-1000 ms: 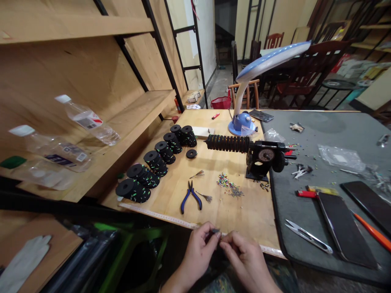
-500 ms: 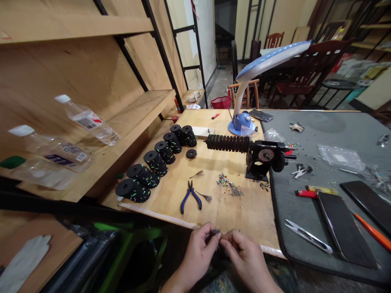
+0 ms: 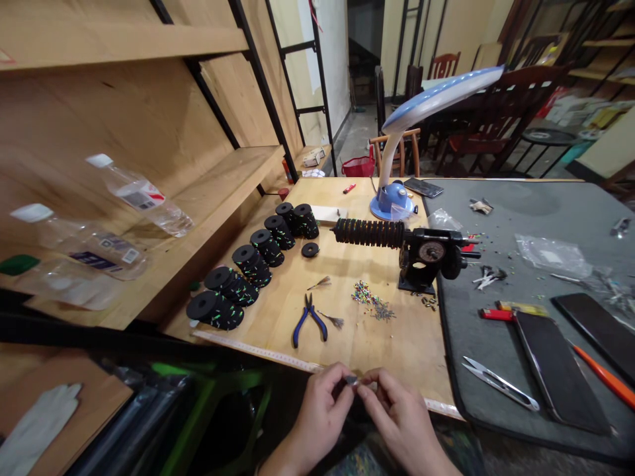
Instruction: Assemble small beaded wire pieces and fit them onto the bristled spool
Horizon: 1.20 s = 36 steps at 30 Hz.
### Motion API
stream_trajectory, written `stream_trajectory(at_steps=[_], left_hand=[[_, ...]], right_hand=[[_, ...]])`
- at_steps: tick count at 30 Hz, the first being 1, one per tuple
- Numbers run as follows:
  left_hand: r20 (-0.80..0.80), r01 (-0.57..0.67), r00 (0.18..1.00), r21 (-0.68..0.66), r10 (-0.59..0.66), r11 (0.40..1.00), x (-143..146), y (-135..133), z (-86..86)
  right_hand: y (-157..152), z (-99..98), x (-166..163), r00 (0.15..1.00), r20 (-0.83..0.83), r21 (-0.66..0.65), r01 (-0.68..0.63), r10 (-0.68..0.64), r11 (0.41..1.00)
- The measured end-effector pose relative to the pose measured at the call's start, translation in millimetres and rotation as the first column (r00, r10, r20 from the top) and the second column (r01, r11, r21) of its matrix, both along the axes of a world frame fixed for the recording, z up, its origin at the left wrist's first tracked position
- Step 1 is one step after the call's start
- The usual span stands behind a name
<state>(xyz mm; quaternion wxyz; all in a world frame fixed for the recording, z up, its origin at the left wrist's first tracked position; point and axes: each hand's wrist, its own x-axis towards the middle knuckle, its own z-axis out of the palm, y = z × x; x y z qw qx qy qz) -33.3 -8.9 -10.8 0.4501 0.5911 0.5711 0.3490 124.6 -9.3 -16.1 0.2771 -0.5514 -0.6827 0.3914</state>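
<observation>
At the table's front edge, my left hand (image 3: 325, 404) and my right hand (image 3: 397, 413) are held close together. The left thumb and forefinger pinch a small dark grey piece (image 3: 352, 380), too small to name. My right fingertips are pressed together right beside it, and whatever they hold is hidden. Just beyond lie blue-handled pliers (image 3: 310, 324) with jaws pointing away, beside a thin piece with a frayed dark end (image 3: 333, 320) and a similar one (image 3: 319, 283). To their right is a pile of coloured beads (image 3: 364, 292) touching a heap of small grey pieces (image 3: 383, 311).
Several black foam spools (image 3: 215, 309) line the table's left. A black crank device (image 3: 426, 254) carries a row of black discs (image 3: 370, 233), with a blue lamp (image 3: 391, 200) behind. Thread snips (image 3: 501, 383) and a phone (image 3: 560, 370) lie on the grey mat (image 3: 471, 317). Bottles (image 3: 143, 198) fill the left shelf.
My hands stay almost in place, with only slight finger movement around the small grey piece, which shows a little more clearly. Nothing on the table has moved.
</observation>
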Motion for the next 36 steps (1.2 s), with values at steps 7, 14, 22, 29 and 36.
stream_trajectory(at_steps=[7, 14, 22, 29, 36], left_hand=[[-0.021, 0.025, 0.999, -0.014, -0.025, 1.000, 2, -1, 2.6], [-0.056, 0.053, 0.997, -0.016, -0.054, 0.998, 3, -1, 3.6], [-0.018, 0.052, 0.998, -0.062, -0.053, 0.997, 2, -1, -0.5], [0.168, 0.029, 0.986, -0.130, -0.007, 0.991, 5, -1, -6.4], [0.171, -0.046, 0.983, -0.114, 0.065, 0.992, 10, 2, -8.3]], right_hand=[[4, -5.5, 0, 0.957, -0.269, -0.140, 0.070, -0.106, 0.988], [11, -8.2, -6, 0.833, -0.493, -0.329, 0.089, -0.252, 0.940], [14, -9.2, -1, 0.817, -0.469, -0.318, 0.197, -0.335, 0.927], [15, -13.7, 0, 0.834, -0.435, -0.318, 0.210, -0.339, 0.924], [12, -14.6, 0, 0.871, -0.401, -0.297, 0.170, -0.284, 0.940]])
